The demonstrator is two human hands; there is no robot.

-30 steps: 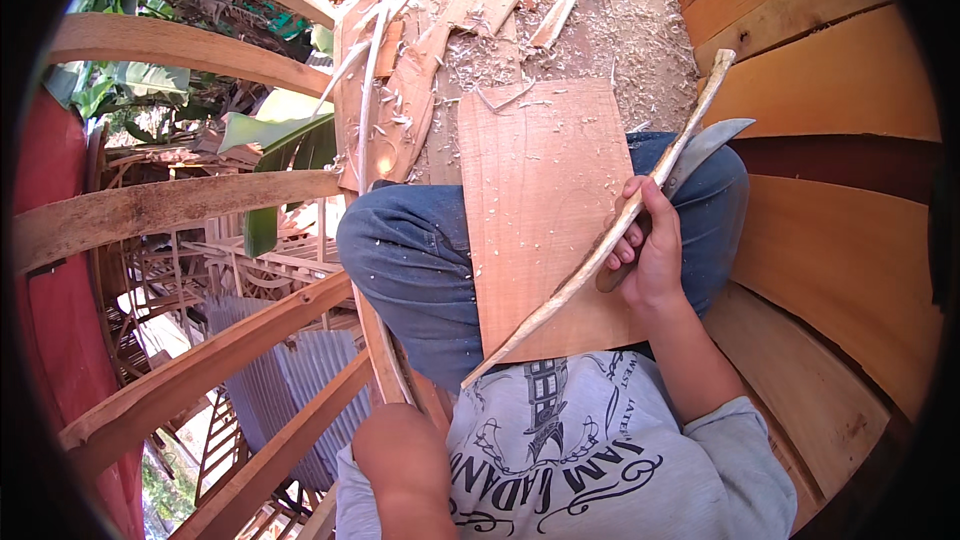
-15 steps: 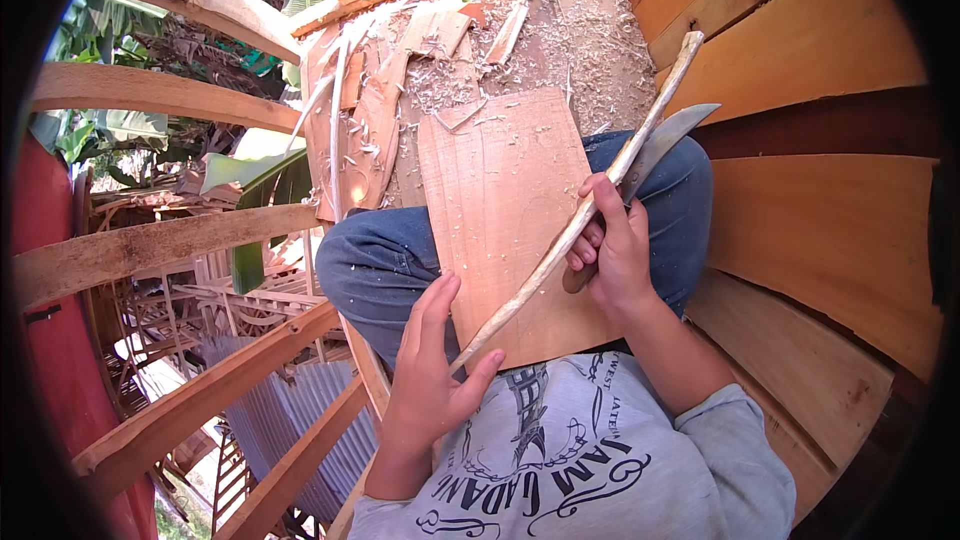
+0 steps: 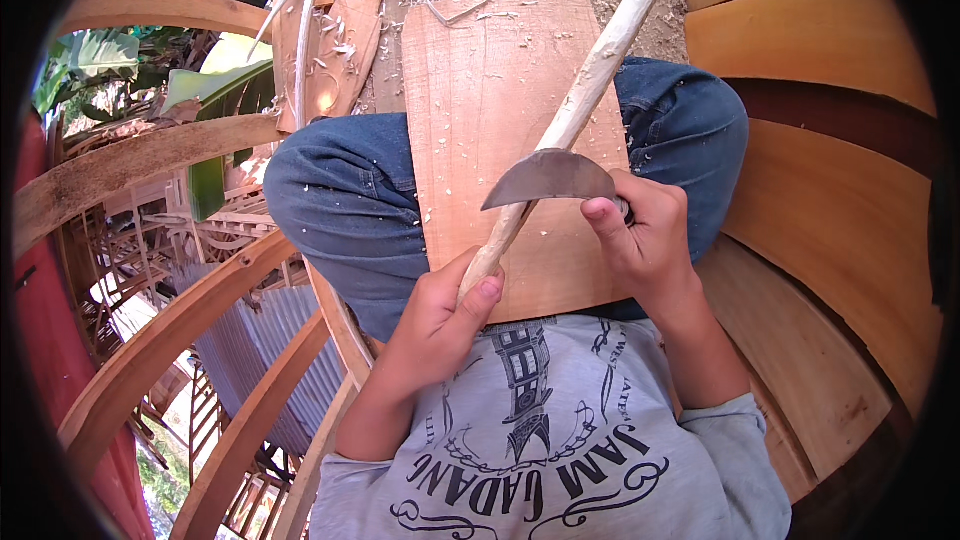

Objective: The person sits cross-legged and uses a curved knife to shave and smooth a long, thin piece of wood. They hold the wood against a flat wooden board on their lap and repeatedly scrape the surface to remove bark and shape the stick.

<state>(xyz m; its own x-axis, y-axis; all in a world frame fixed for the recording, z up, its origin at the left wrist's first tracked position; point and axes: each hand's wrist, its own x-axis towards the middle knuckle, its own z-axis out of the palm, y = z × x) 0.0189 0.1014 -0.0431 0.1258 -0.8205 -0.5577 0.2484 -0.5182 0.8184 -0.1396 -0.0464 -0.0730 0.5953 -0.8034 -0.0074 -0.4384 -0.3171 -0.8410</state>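
My left hand [image 3: 447, 312] is closed around the near end of a pale, peeled wooden stick [image 3: 592, 75]. The stick slants up and away to the right, over a flat wooden board [image 3: 455, 140] that lies across my lap. In my right hand [image 3: 645, 235] is a curved knife [image 3: 556, 178], gripped by its handle, which my fingers mostly hide. Its broad blade points left and crosses over the stick a little beyond my left hand. Whether the edge touches the wood I cannot tell.
My bent legs in jeans [image 3: 335, 205] flank the board. Wood shavings and bark strips [image 3: 345, 30] litter the floor ahead. Wooden rails [image 3: 150, 165] run along the left, with banana leaves and corrugated metal sheet [image 3: 265, 355] beyond. A plank wall [image 3: 830, 200] stands close on the right.
My left hand has closed on the stick's near end. My right hand has let go of the stick and turned the knife, so its blade now lies across the stick. The view has tilted nearer.
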